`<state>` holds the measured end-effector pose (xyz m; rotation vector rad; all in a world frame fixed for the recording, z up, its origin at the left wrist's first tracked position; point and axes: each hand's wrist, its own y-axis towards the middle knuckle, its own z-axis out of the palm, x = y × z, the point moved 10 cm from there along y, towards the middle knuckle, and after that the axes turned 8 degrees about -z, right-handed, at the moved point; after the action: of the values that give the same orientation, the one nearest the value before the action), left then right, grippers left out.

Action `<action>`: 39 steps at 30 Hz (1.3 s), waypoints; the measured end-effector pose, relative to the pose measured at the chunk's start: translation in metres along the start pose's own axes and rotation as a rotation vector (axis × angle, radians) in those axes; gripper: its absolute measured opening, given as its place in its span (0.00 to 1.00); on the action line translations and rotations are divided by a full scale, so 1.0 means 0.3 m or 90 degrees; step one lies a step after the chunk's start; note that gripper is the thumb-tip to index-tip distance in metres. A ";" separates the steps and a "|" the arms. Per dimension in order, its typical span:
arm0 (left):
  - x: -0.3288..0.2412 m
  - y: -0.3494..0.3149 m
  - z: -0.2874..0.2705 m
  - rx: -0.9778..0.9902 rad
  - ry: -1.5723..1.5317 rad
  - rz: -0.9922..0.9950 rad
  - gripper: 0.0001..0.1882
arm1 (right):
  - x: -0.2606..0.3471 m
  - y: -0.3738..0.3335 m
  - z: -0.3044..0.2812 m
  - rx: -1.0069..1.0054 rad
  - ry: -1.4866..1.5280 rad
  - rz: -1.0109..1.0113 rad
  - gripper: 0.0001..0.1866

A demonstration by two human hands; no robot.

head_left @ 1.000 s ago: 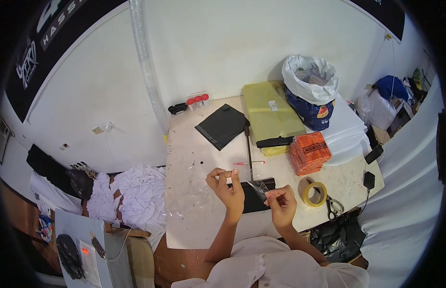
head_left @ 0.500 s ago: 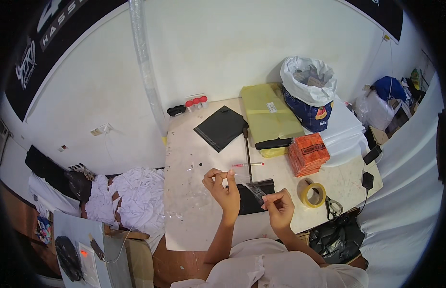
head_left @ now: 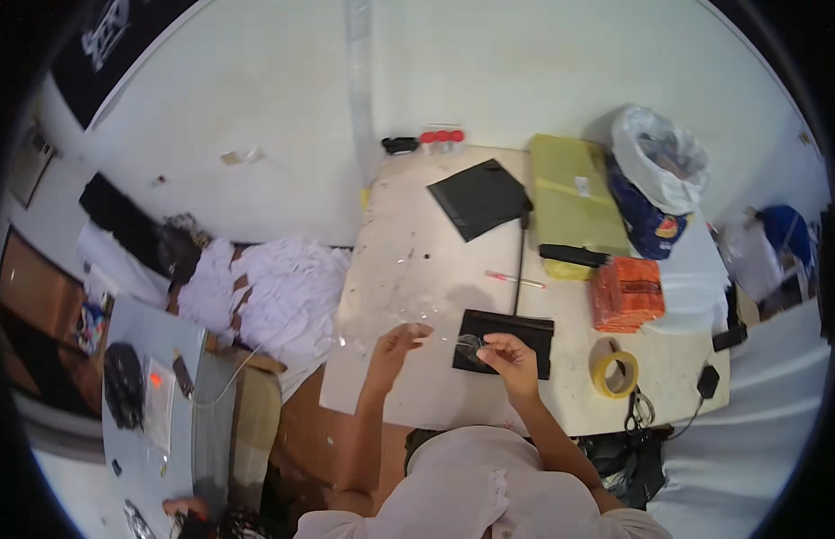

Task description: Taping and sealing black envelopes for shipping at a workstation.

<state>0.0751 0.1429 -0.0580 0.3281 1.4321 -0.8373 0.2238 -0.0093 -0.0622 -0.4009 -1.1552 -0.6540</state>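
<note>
My right hand (head_left: 510, 359) pinches a crumpled clear plastic strip (head_left: 469, 347) over a flat black pouch (head_left: 516, 334) on the table. Left of it, my left hand (head_left: 399, 349) hovers above the bare tabletop with fingers curled and thumb close to them. Whether the thin see-through strip reaches into those left fingertips is too faint to make out. A thin dark rod (head_left: 522, 260) runs from the black pouch toward a black plastic mailer bag (head_left: 480, 199). Beside the rod lies a pink-and-white pen (head_left: 514, 279).
On the table's right stand orange packets (head_left: 627, 295), yellow tape (head_left: 614, 374), scissors (head_left: 640, 410), yellow bags (head_left: 574, 198) and an open sack (head_left: 655, 180). Red-capped bottles (head_left: 442, 139) are at the back. White cloth (head_left: 296, 301) heaps at left; another person's hand (head_left: 184, 508) shows lower left.
My view has swung left, so the table sits further right. My hands have come lower and the left has moved away from the right. The clear strip has crumpled near my right fingers.
</note>
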 end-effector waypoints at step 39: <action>0.043 -0.040 -0.318 -0.239 0.097 0.069 0.11 | 0.126 0.190 -0.192 -0.145 -0.298 -0.181 0.31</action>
<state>-0.0039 0.1940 -0.0817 0.1829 1.6627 -0.4498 0.3117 -0.0117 -0.0460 -0.6107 -1.6059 -0.9781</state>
